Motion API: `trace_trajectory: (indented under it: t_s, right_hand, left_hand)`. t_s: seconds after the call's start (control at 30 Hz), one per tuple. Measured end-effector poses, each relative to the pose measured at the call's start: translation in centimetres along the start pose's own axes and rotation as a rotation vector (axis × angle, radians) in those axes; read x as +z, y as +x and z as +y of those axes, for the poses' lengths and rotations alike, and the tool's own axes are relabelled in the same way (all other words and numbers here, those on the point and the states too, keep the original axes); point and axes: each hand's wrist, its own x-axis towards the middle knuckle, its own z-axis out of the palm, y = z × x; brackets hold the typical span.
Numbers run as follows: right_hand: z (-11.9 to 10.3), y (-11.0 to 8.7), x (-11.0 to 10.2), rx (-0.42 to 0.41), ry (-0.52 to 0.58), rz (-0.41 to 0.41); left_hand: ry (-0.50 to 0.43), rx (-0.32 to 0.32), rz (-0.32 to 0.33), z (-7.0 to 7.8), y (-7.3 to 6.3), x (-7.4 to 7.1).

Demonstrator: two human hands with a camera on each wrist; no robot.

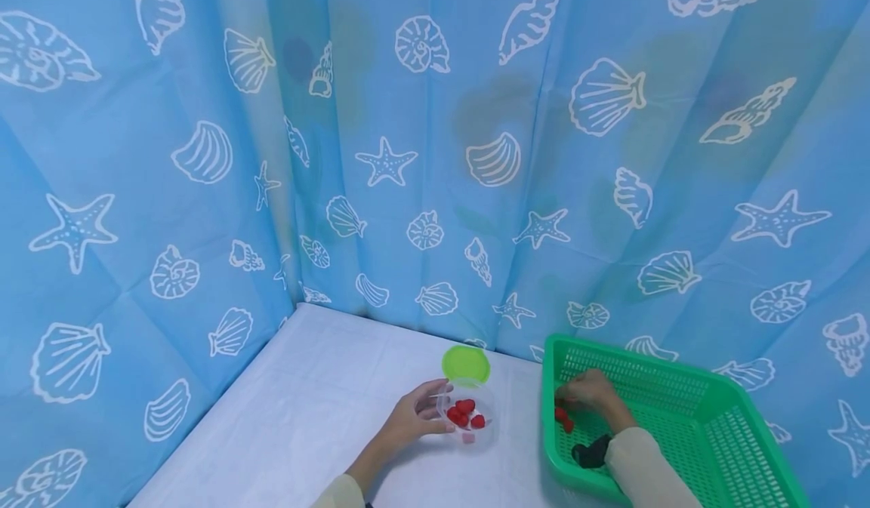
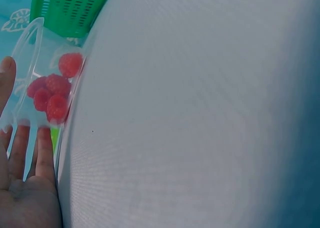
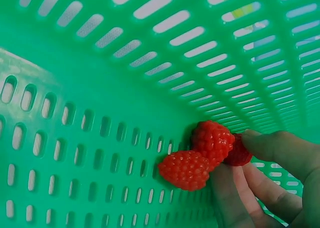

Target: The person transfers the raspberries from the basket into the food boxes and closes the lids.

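Note:
My left hand holds a clear plastic tub upright on the table, thumb on the near side and fingers on the far side. Several red raspberries lie in the tub, seen through its wall in the left wrist view. Inside the green basket, at its left wall, my right hand pinches a raspberry between thumb and fingers. Two more raspberries rest on the basket floor beside the fingertips. Part of the pinched one is hidden by the thumb.
A lime-green lid lies on the white table just behind the tub. The basket stands at the right, its slotted walls rising around my right hand. Blue shell-print curtains close off the back and left.

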Motion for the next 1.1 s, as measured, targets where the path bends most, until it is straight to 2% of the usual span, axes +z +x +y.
trace_trajectory:
  t_s: [0.17, 0.43, 0.73, 0.97, 1.1]
  right_hand:
    - [0.0, -0.1, -0.3, -0.010, -0.022, -0.002]
    - [-0.2, -0.4, -1.1, -0.096, 0.053, -0.044]
    - [-0.7, -0.4, -1.9, -0.105, -0.019, 0.011]
    - [-0.5, -0.3, -2.5, -0.150, 0.038, 0.018]
    - [-0.7, -0.3, -2.7, -0.212, 0.064, 0.038]
  left_hand:
    - [-0.008, 0.011, -0.007, -0.1, 0.1, 0.0]
    - [0.002, 0.015, -0.004, 0.0, -0.1, 0.1]
    - [0.008, 0.017, -0.002, 0.1, -0.2, 0.0]
    - [0.013, 0.010, 0.010, 0.1, -0.1, 0.2]
    - [0.019, 0.014, 0.011, 0.3, -0.1, 0.3]
